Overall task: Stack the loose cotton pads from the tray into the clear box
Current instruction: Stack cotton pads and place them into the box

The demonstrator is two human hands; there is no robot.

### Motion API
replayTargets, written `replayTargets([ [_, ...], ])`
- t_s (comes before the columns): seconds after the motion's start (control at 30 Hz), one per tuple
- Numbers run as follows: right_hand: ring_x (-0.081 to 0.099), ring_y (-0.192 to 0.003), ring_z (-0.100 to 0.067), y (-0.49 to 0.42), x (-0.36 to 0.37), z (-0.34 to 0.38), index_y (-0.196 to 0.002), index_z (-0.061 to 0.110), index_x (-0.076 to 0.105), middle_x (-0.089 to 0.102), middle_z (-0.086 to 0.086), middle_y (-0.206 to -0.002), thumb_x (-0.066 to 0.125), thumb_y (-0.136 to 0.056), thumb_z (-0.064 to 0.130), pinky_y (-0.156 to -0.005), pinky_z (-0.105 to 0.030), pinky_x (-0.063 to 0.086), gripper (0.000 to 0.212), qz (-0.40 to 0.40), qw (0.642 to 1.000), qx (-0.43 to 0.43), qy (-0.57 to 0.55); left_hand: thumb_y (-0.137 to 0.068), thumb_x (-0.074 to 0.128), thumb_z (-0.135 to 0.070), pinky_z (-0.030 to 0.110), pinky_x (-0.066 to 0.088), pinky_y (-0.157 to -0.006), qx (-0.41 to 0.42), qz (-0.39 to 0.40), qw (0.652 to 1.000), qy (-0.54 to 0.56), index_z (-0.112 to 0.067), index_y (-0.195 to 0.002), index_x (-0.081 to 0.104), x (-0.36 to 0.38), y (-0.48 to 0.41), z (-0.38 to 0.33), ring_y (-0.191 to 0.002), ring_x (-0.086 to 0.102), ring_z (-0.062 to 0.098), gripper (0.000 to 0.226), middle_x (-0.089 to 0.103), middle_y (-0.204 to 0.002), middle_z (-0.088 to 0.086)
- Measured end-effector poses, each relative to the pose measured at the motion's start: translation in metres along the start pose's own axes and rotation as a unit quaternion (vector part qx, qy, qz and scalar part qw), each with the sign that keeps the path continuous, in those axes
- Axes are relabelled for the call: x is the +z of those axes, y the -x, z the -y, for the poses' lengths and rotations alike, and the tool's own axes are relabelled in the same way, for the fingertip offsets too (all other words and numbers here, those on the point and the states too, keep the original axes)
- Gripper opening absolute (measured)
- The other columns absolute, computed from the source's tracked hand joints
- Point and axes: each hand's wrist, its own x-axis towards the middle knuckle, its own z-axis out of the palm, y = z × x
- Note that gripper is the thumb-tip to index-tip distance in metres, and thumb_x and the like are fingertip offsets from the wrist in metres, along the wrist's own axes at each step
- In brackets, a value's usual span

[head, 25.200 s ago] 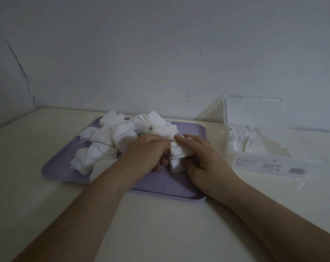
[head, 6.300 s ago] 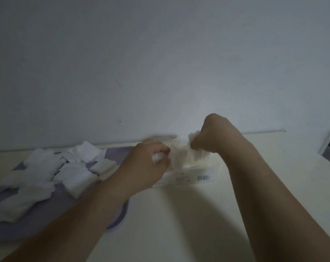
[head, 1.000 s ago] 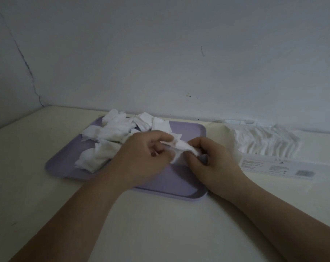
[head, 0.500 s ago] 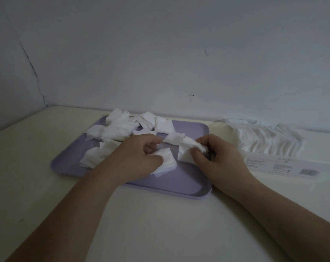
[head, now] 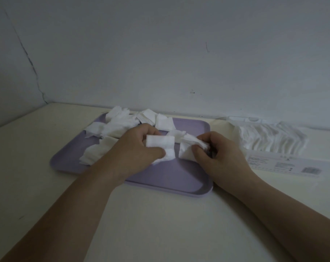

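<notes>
A lilac tray (head: 179, 180) lies on the table with several loose white cotton pads (head: 115, 125) heaped on its far left part. Over the tray's middle, my left hand (head: 136, 152) pinches a few pads (head: 161, 143) between thumb and fingers. Just to the right, my right hand (head: 217, 154) grips another small bunch of pads (head: 186, 150). The clear box (head: 285, 163) lies to the right of the tray, with a row of stacked pads (head: 271, 138) inside and a printed label on its front.
A pale wall runs close behind the tray and box, with a corner and a crack at the left. The cream table (head: 160, 224) stretches toward me in front of the tray.
Over the last second my hands have drawn apart, each with its own pads. The left hand lifted its pads off the tray floor.
</notes>
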Motion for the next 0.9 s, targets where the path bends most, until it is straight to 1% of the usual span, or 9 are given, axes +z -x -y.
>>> replayTargets([
  [0.13, 0.059, -0.068, 0.009, 0.001, 0.001, 0.000, -0.096, 0.025, 0.069, 0.067, 0.013, -0.077, 0.069, -0.094, 0.022, -0.062, -0.003, 0.041, 0.003, -0.002, 1.000, 0.004, -0.019, -0.070, 0.072, -0.012, 0.046, 0.058, -0.083, -0.015, 0.019, 0.987, 0.160, -0.018, -0.100, 0.076, -0.006, -0.002, -0.003, -0.091, 0.070, 0.026, 0.031, 0.076, -0.100, 0.014],
  [0.23, 0.061, -0.068, 0.008, 0.000, 0.000, 0.002, -0.094, 0.023, 0.073, 0.072, 0.010, -0.080, 0.072, -0.092, 0.019, -0.063, -0.003, 0.042, 0.005, 0.008, 0.998, 0.009, -0.060, -0.086, 0.070, 0.003, 0.043, 0.059, -0.082, -0.033, 0.085, 0.961, 0.262, -0.012, -0.111, 0.075, 0.000, 0.002, -0.009, -0.101, 0.072, 0.027, 0.030, 0.077, -0.111, 0.013],
  [0.3, 0.066, -0.072, 0.005, 0.000, -0.003, 0.001, -0.094, 0.022, 0.076, 0.076, 0.008, -0.083, 0.075, -0.089, 0.018, -0.068, -0.007, 0.048, 0.007, 0.026, 0.995, 0.014, -0.099, -0.092, 0.065, 0.006, 0.043, 0.060, -0.083, -0.038, 0.104, 0.960, 0.256, -0.007, -0.121, 0.068, 0.007, 0.005, -0.008, -0.106, 0.072, 0.030, 0.032, 0.075, -0.119, 0.016],
  [0.37, 0.074, -0.083, -0.010, 0.000, -0.005, 0.000, -0.095, 0.021, 0.079, 0.079, 0.004, -0.088, 0.079, -0.086, 0.018, -0.079, -0.026, 0.060, 0.009, 0.042, 0.987, 0.024, -0.151, -0.092, 0.066, 0.005, 0.042, 0.060, -0.079, -0.039, 0.100, 0.966, 0.236, -0.007, -0.120, 0.066, 0.011, 0.007, -0.005, -0.104, 0.072, 0.034, 0.030, 0.074, -0.119, 0.021],
  [0.43, 0.077, -0.088, -0.026, 0.001, -0.006, -0.001, -0.096, 0.018, 0.080, 0.080, -0.002, -0.089, 0.082, -0.084, 0.017, -0.087, -0.044, 0.062, 0.012, 0.040, 0.978, 0.036, -0.201, -0.093, 0.067, 0.005, 0.047, 0.057, -0.082, -0.034, 0.093, 0.970, 0.221, -0.006, -0.118, 0.066, 0.013, 0.007, -0.002, -0.107, 0.070, 0.045, 0.028, 0.073, -0.117, 0.023],
  [0.47, 0.077, -0.088, -0.030, 0.001, -0.006, -0.001, -0.096, 0.017, 0.080, 0.081, -0.004, -0.088, 0.083, -0.083, 0.016, -0.089, -0.048, 0.061, 0.013, 0.036, 0.976, 0.037, -0.210, -0.093, 0.067, 0.004, 0.047, 0.056, -0.082, -0.029, 0.093, 0.971, 0.217, -0.006, -0.119, 0.066, 0.013, 0.007, -0.002, -0.110, 0.069, 0.047, 0.027, 0.074, -0.117, 0.022],
  [0.67, 0.077, -0.087, -0.027, 0.000, -0.004, -0.003, -0.097, 0.018, 0.080, 0.081, -0.004, -0.087, 0.079, -0.086, 0.009, -0.088, -0.049, 0.062, 0.014, 0.051, 0.976, 0.042, -0.208, -0.094, 0.065, 0.003, 0.035, 0.061, -0.075, 0.001, 0.100, 0.970, 0.222, -0.010, -0.114, 0.071, 0.017, 0.009, -0.005, -0.103, 0.073, 0.030, 0.024, 0.074, -0.118, 0.019],
  [0.8, 0.077, -0.092, -0.026, -0.001, -0.004, -0.005, -0.101, 0.014, 0.080, 0.081, -0.004, -0.094, 0.074, -0.087, -0.001, -0.091, -0.051, 0.060, 0.022, 0.055, 0.976, 0.033, -0.209, -0.090, 0.071, 0.003, 0.038, 0.062, -0.087, 0.024, 0.095, 0.974, 0.205, -0.015, -0.105, 0.077, 0.021, 0.008, -0.002, -0.104, 0.075, 0.028, 0.025, 0.078, -0.110, 0.014],
  [0.9, 0.076, -0.096, -0.030, 0.000, -0.004, -0.006, -0.106, 0.011, 0.078, 0.081, -0.007, -0.098, 0.070, -0.091, 0.000, -0.093, -0.052, 0.060, 0.021, 0.067, 0.972, 0.029, -0.225, -0.090, 0.072, 0.004, 0.036, 0.061, -0.089, 0.044, 0.070, 0.980, 0.178, -0.011, -0.109, 0.076, 0.023, 0.008, -0.003, -0.106, 0.075, 0.027, 0.025, 0.079, -0.108, 0.010],
])
